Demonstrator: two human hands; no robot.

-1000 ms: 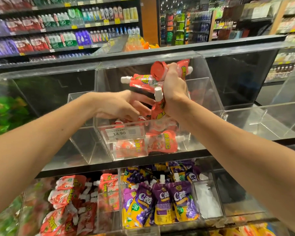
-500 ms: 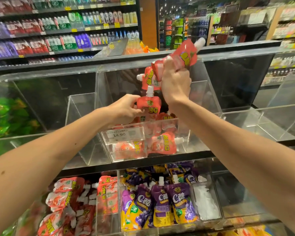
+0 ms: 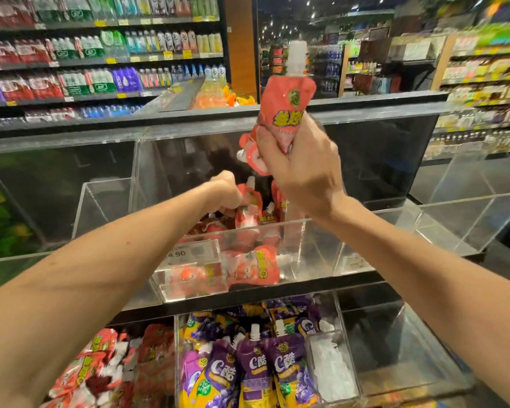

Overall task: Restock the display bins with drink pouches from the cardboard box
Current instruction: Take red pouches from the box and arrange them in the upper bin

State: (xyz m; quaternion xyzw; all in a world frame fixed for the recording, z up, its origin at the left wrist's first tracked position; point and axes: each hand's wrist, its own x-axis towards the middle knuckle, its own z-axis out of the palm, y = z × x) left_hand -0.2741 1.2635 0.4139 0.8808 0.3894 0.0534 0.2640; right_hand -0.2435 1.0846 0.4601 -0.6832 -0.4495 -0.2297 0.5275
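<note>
At twelve o'clock above the clear bin (image 3: pixel 312 240), the right hand (image 3: pixel 302 175) is squeezing a bunch of pink pouches (image 3: pixel 286 110), seemingly soft, light and slippery, by their crumpling lower bodies, while at eight o'clock the left hand (image 3: pixel 226 192) is gripping a standing pouch (image 3: pixel 249 206) inside the bin.

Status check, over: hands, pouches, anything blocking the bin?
Right hand gripping pink pouches, raised above clear bin. Left hand gripping single pouch inside it. Bin opening unobstructed.
</note>
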